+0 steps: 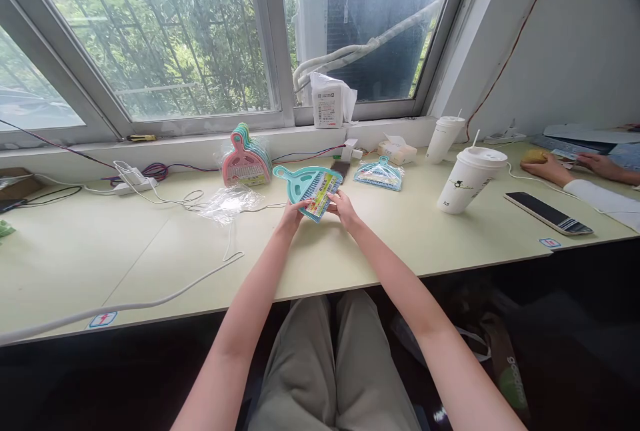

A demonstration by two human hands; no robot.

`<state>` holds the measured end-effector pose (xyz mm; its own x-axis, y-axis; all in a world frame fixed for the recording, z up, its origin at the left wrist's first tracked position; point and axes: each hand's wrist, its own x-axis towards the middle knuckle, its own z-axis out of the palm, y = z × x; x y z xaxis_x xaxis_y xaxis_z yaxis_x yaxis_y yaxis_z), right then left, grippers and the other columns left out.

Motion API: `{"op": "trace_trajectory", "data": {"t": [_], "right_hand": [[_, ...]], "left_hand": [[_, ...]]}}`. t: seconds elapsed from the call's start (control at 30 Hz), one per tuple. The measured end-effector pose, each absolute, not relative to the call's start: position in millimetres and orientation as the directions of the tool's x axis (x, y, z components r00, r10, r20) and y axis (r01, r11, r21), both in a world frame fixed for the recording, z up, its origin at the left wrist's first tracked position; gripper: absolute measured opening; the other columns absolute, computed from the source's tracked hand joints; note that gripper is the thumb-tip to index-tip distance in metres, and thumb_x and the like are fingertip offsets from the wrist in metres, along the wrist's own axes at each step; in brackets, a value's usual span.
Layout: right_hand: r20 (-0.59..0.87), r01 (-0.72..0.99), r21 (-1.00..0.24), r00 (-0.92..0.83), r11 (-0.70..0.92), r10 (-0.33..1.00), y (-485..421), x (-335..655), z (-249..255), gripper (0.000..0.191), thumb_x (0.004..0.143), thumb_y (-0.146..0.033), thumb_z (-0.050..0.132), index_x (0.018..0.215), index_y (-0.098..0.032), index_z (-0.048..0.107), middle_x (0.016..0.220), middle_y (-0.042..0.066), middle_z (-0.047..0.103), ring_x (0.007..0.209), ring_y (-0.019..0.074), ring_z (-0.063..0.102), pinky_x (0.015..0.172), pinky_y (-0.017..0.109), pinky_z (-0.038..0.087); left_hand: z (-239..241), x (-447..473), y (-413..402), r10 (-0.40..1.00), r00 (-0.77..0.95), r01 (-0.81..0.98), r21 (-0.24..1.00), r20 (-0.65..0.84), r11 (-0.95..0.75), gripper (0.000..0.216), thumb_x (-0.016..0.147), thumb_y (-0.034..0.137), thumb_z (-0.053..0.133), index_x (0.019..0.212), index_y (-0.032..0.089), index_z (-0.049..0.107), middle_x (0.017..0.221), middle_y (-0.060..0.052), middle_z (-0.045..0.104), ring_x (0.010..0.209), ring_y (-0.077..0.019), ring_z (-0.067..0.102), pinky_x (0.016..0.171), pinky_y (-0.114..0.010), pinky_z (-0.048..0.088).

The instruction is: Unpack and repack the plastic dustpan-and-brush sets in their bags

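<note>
Between my two hands is a teal mini dustpan (296, 182) with a blue-bristled brush and a yellow-green label card (324, 192) on its front. It is tilted, its handle pointing up and left. My left hand (294, 214) grips its lower left edge, the thumb on the front. My right hand (344, 209) is closed on the right edge by the card. To the left stands a stack of dustpan sets, a pink one (245, 163) in front. A crumpled clear plastic wrapper (233, 203) lies before the stack. Another blue dustpan set (379, 174) in clear wrapping lies to the right.
Two white lidded cups with straws, one nearer (465, 181), one behind (444, 139), and a phone (547, 213) are on the right. A power strip (133, 183) and cables lie left. Tissue packs (331, 103) sit by the window. Another person's hands (547, 167) show at far right.
</note>
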<state>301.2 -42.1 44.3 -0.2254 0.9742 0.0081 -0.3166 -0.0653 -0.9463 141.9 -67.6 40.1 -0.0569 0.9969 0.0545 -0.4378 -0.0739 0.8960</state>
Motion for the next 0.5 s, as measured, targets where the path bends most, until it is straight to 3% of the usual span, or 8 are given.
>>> {"op": "trace_trajectory", "data": {"t": [0.23, 0.33, 0.43, 0.5], "right_hand": [[0.017, -0.34, -0.937, -0.269, -0.079, 0.963, -42.4, 300.3, 42.5, 0.021, 0.085, -0.02, 0.058, 0.104, -0.022, 0.052, 0.098, 0.003, 0.072, 0.074, 0.017, 0.072, 0.078, 0.038, 0.06], [0.035, -0.367, -0.928, -0.256, -0.064, 0.966, -40.0, 301.6, 40.7, 0.02, 0.084, -0.018, 0.058, 0.102, -0.021, 0.053, 0.097, 0.003, 0.072, 0.076, 0.0172, 0.072, 0.079, 0.039, 0.06], [0.035, -0.388, -0.92, -0.224, -0.056, 0.974, -36.3, 305.2, 38.7, 0.018, 0.083, -0.016, 0.058, 0.1, -0.021, 0.053, 0.094, 0.003, 0.072, 0.073, 0.0172, 0.072, 0.079, 0.039, 0.06], [0.026, -0.393, -0.918, -0.197, -0.054, 0.98, -33.9, 308.6, 37.8, 0.018, 0.083, -0.015, 0.057, 0.099, -0.02, 0.054, 0.092, 0.003, 0.072, 0.072, 0.0172, 0.072, 0.078, 0.039, 0.06]], "left_hand": [[35.4, 138.5, -64.6, 0.996, -0.014, -0.385, 0.919, 0.091, -0.089, 0.053, 0.061, 0.02, 0.077, 0.112, 0.015, 0.061, 0.107, -0.01, 0.069, 0.1, -0.0267, 0.064, 0.092, -0.043, 0.049], [37.6, 134.2, -61.1, 0.996, 0.0, -0.276, 0.957, 0.094, -0.091, 0.048, 0.073, 0.035, 0.07, 0.116, 0.018, 0.059, 0.116, -0.011, 0.065, 0.109, -0.0282, 0.061, 0.097, -0.044, 0.046], [41.8, 118.6, -57.6, 0.956, -0.242, 0.062, 0.986, 0.163, -0.152, 0.042, 0.089, 0.044, 0.048, 0.124, 0.021, 0.056, 0.128, -0.011, 0.06, 0.124, -0.0281, 0.052, 0.105, -0.046, 0.039], [42.3, 99.4, -57.5, 0.821, -0.46, 0.434, 0.892, 0.339, -0.125, 0.042, 0.091, 0.035, 0.042, 0.129, 0.02, 0.052, 0.138, -0.013, 0.052, 0.136, -0.0273, 0.039, 0.113, -0.046, 0.028]]}}
